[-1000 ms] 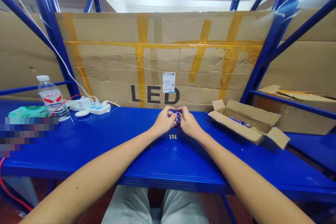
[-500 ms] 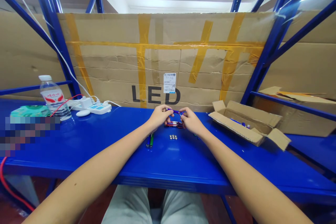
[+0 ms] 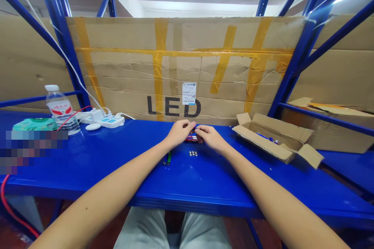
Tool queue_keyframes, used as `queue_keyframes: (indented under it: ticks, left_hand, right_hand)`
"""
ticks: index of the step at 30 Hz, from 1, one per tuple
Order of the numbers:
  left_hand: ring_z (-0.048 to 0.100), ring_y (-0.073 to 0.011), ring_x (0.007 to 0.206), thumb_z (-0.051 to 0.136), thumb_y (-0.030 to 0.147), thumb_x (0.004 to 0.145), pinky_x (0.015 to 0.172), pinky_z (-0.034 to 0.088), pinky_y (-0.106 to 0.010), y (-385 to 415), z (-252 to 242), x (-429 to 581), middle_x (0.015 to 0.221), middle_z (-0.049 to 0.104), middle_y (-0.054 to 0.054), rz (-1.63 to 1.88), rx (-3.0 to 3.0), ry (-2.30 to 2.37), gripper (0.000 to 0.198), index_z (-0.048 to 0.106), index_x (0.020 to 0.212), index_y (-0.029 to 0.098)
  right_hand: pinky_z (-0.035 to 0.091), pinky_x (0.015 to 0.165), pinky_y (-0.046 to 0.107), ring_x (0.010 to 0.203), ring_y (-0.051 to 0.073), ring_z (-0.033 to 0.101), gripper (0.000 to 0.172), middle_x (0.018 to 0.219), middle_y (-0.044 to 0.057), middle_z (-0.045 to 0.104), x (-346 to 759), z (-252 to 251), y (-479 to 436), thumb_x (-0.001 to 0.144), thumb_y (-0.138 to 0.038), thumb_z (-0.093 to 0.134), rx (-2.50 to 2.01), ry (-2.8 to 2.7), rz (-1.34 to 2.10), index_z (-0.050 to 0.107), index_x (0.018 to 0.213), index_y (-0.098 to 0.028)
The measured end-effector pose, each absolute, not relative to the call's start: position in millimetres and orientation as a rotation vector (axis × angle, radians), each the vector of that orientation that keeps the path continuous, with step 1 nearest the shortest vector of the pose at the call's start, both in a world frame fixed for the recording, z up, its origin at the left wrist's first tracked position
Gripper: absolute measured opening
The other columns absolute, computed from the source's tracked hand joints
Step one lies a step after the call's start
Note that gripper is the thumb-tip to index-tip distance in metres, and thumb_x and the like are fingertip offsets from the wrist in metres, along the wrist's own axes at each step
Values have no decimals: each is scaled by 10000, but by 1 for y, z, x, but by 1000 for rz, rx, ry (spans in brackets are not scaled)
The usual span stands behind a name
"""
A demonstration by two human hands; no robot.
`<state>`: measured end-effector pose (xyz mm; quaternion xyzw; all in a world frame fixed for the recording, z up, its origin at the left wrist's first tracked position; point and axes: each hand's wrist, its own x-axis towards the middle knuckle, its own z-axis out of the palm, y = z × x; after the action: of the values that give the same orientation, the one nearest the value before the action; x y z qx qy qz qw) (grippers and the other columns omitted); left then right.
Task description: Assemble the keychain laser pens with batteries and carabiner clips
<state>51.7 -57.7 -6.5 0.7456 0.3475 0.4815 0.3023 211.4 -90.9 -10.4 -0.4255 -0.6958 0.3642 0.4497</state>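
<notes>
Your left hand (image 3: 177, 133) and right hand (image 3: 212, 138) are curled, fingertips close together; they hide whether either grips a part, so this cannot be told. The red metallic cylinders (image 3: 191, 138) show just below the fingertips, between your hands. The small silver discs (image 3: 193, 153) rest on the blue table (image 3: 117, 151), nearer you than the grip; a green cylinder (image 3: 169, 158) lies to its left, also nearer you. Use light fingertip pressure, brace both wrists and avoid brushing the loose discs, which could scatter.

Left hand (image 3: 179, 132), right hand (image 3: 213, 137) closer together than before.
</notes>
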Motion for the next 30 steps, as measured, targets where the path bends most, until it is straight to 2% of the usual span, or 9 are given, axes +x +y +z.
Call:
queue_keyframes:
  ticks: [5, 9, 11, 17, 22, 30]
  left_hand:
    - [611, -166, 681, 348, 508, 953, 621, 449, -268, -45, -1, 47, 799, 685, -113, 1302, 1404, 806, 527, 666, 823, 109]
    - [671, -221, 818, 242, 552, 965, 737, 502, -306, -38, 1, 38, 920, 696, -193, 1250, 1091, 607, 650, 662, 856, 69]
    - [678, -249, 856, 236, 579, 954, 775, 513, -332, -37, 2, 34, 952, 693, -215, 1227, 1023, 566, 677, 658, 883, 55]
    - [678, -286, 914, 245, 598, 941, 840, 517, -381, -38, 2, 33, 982, 690, -232, 1189, 956, 516, 679, 642, 967, 47]
    - [678, -295, 919, 243, 580, 948, 838, 516, -384, -40, 2, 34, 975, 691, -237, 1165, 966, 529, 676, 638, 979, 33]
    - [683, -288, 879, 226, 569, 954, 819, 523, -386, -43, 4, 37, 954, 696, -244, 1152, 984, 564, 679, 639, 988, 31]
  right_hand:
    - [348, 489, 256, 464, 114, 426, 194, 475, -34, 508, 216, -10, -89, 736, -321, 587, -1150, -1641, 906, 679, 756, -151]
    - [360, 500, 259, 471, 116, 444, 297, 541, 3, 604, 220, -11, -87, 710, -270, 614, -1223, -1612, 875, 742, 931, -118]
    - [362, 505, 256, 470, 118, 452, 318, 524, 3, 596, 220, -10, -87, 731, -278, 600, -1220, -1633, 855, 739, 966, -113]
    - [371, 503, 257, 462, 126, 445, 288, 454, -12, 524, 219, -3, -94, 771, -337, 543, -1219, -1690, 736, 724, 826, -121]
    - [370, 484, 264, 443, 132, 458, 265, 464, -19, 513, 221, -1, -91, 742, -341, 531, -1220, -1665, 706, 691, 794, -136]
    - [367, 493, 273, 437, 149, 476, 246, 442, -31, 464, 224, -4, -87, 776, -355, 485, -1221, -1668, 588, 626, 702, -167]
